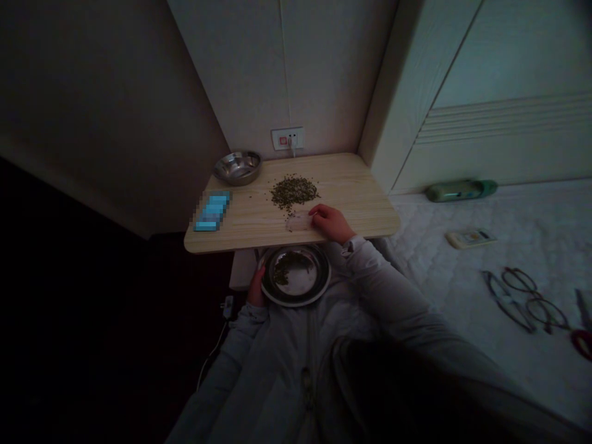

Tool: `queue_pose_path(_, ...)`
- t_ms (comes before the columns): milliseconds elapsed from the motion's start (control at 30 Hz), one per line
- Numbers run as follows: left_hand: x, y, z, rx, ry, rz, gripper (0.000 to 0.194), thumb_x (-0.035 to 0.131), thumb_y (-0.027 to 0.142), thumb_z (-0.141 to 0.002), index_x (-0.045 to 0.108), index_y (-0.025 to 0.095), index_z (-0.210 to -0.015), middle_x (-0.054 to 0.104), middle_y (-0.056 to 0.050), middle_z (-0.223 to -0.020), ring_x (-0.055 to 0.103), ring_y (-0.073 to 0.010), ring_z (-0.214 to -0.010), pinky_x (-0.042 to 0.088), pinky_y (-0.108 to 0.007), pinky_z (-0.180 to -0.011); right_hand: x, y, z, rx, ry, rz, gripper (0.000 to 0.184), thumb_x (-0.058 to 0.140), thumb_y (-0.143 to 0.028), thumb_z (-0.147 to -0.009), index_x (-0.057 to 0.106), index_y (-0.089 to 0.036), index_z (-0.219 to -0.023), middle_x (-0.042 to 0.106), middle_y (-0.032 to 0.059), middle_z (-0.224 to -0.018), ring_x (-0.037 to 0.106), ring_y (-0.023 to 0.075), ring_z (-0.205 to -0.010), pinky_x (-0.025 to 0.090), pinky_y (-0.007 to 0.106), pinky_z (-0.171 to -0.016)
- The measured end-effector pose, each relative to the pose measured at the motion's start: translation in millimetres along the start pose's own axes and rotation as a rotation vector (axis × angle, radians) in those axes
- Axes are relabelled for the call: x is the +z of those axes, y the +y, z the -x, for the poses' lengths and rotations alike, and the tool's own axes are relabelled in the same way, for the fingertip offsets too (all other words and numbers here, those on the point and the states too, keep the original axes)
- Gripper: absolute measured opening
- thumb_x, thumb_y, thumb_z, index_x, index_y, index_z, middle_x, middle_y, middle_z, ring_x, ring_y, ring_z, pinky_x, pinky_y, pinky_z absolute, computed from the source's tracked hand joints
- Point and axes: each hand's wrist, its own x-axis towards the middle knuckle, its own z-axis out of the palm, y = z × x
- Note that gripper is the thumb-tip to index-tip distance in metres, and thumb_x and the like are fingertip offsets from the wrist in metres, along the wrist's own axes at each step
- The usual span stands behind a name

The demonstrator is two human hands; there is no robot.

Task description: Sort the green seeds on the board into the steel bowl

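My left hand (257,287) grips the left rim of a round metal plate (300,285) just below the table's front edge. Small dark green grains (283,270) lie on the plate, mostly toward its left and upper parts. Above the board's near edge, my right hand (330,222) is closed on a thin, clear piece of plastic (300,221); its exact kind is hard to make out. A few grains lie around the plastic. Just beyond it, a loose pile of the same grains (294,190) is spread over the wooden table (358,191).
A steel bowl (238,169) stands at the table's back left, with a lit phone (213,211) in front. A wall socket (287,139) holds a plug. On the bed (430,246) lie a green bottle (460,190), a remote control (470,238), glasses (534,299) and red-handled scissors (581,343).
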Motion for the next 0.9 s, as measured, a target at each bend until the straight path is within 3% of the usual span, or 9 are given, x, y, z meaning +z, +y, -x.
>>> queue_pose_path(267,-0.6,-1.5,0.3,0.051,-0.024,0.01,0.036,0.035,0.021,-0.082,0.067,0.013,-0.068,0.068,-0.006,-0.071,0.062,-0.019,-0.08,0.042,-0.03,-0.085,-0.7,-1.5,1.6,0.004,0.009,-0.018,0.023,0.044,-0.022,-0.065,0.059,-0.016,-0.082,0.059,-0.0022,-0.059,0.046,0.0096,-0.053,0.035,0.022,-0.055)
queue_pose_path(500,-2.6,-1.2,-2.3,0.021,-0.027,0.025,0.039,0.032,0.022,-0.082,0.066,0.013,-0.067,0.068,-0.008,-0.073,0.059,-0.023,-0.09,0.041,-0.035,-0.088,-0.5,1.8,3.8,0.068,0.203,0.021,0.023,0.037,-0.029,-0.07,0.056,-0.016,-0.073,0.055,0.0003,-0.058,0.049,0.0124,-0.057,0.036,0.024,-0.056)
queue_pose_path(667,-1.3,-0.2,-1.5,0.012,0.009,0.018,0.036,0.033,0.021,-0.081,0.065,0.013,-0.067,0.068,-0.008,-0.07,0.055,-0.0227,-0.1,0.037,-0.033,-0.092,0.4,-1.4,5.2,0.054,0.193,0.082,0.019,0.04,-0.028,-0.068,0.057,-0.018,-0.069,0.054,-0.0009,-0.057,0.047,0.0121,-0.056,0.034,0.024,-0.056)
queue_pose_path(900,-2.6,-2.1,-3.2,0.013,-0.028,0.022,0.034,0.035,0.024,-0.08,0.066,0.014,-0.071,0.068,-0.008,-0.075,0.054,-0.0232,-0.1,0.038,-0.035,-0.092,0.5,-1.6,4.4,0.06,0.183,0.094,0.023,0.039,-0.029,-0.069,0.058,-0.016,-0.075,0.056,0.0006,-0.059,0.049,0.0131,-0.058,0.035,0.025,-0.057)
